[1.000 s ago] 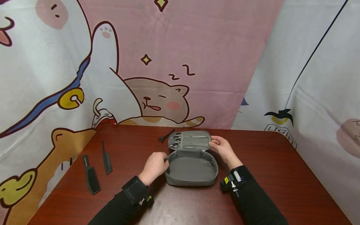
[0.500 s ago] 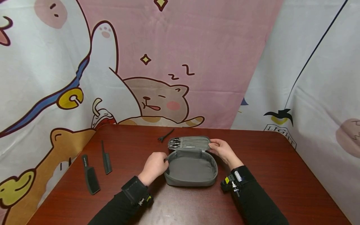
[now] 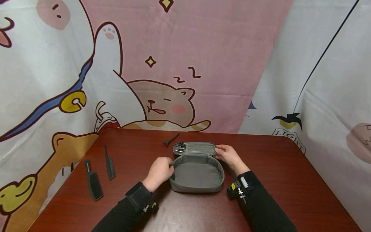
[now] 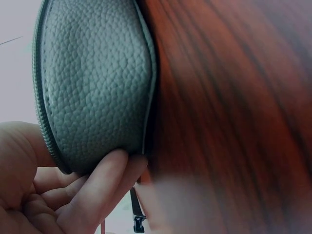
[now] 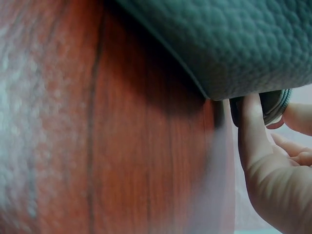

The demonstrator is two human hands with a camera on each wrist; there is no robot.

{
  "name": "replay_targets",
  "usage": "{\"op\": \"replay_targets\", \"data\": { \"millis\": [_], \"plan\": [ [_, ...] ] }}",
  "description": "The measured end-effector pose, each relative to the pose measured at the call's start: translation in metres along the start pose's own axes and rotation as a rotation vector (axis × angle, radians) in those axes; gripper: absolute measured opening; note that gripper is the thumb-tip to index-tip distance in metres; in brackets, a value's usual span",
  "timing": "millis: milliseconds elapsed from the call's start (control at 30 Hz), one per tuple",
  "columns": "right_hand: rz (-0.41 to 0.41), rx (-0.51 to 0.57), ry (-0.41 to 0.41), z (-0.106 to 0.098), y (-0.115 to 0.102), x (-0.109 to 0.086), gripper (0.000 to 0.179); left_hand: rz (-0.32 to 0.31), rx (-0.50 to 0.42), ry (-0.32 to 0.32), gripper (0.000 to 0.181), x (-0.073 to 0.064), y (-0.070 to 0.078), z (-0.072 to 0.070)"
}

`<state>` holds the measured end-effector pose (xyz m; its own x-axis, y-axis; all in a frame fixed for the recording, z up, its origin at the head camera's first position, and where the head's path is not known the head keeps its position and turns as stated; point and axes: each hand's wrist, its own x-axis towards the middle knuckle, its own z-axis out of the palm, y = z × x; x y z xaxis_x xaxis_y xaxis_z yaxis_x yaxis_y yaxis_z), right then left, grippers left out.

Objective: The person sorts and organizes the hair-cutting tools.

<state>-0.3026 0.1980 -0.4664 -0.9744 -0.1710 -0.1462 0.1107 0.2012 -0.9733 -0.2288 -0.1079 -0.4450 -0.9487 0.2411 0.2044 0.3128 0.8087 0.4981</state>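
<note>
A grey pebbled-leather zip case [image 3: 197, 187] stands unzipped on the table, its lid [image 3: 200, 147] folded back at the far side. Several scissors [image 3: 180, 147] with ring handles sit in the left part of the lid. My left hand [image 3: 160, 169] grips the case's left wall; in the left wrist view thumb and fingers [image 4: 105, 183] lie on either side of its zipped rim. With the right hand [image 3: 229, 156] I pinch the lid's right edge. The right wrist view has the case body [image 5: 243, 48] in front of part of that lid, between thumb and fingers [image 5: 253, 131].
On the left of the reddish-brown table [image 3: 261, 154] lie a wide dark comb [image 3: 94, 183] and a narrower pointed-handle comb [image 3: 109, 166]. A dark hair clip [image 3: 171, 140] lies just behind the case's left corner. A printed cloth [image 3: 217, 64] hangs behind the table.
The lid has tipped further back and lies flatter, my right hand lowering slightly with it. The left hand and the case body have stayed in place.
</note>
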Motion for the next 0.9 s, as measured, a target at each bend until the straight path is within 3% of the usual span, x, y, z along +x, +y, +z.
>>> {"op": "replay_targets", "data": {
  "millis": [267,467,733,900],
  "plan": [
    [0.001,-0.057,-0.002,-0.002,-0.001,-0.002,0.047,0.005,-0.028,0.005,0.038,0.000,0.000,0.000],
    [-0.067,-0.221,-0.006,-0.005,-0.003,-0.008,0.047,0.020,-0.032,0.005,0.033,-0.001,-0.003,-0.001],
    [-0.273,-0.591,0.103,-0.011,-0.007,-0.020,0.043,0.054,-0.020,0.023,0.007,-0.004,-0.004,-0.009],
    [-0.419,-0.709,0.113,-0.011,-0.009,-0.028,0.044,0.015,0.001,0.043,0.024,-0.007,-0.007,-0.016]
  ]
}}
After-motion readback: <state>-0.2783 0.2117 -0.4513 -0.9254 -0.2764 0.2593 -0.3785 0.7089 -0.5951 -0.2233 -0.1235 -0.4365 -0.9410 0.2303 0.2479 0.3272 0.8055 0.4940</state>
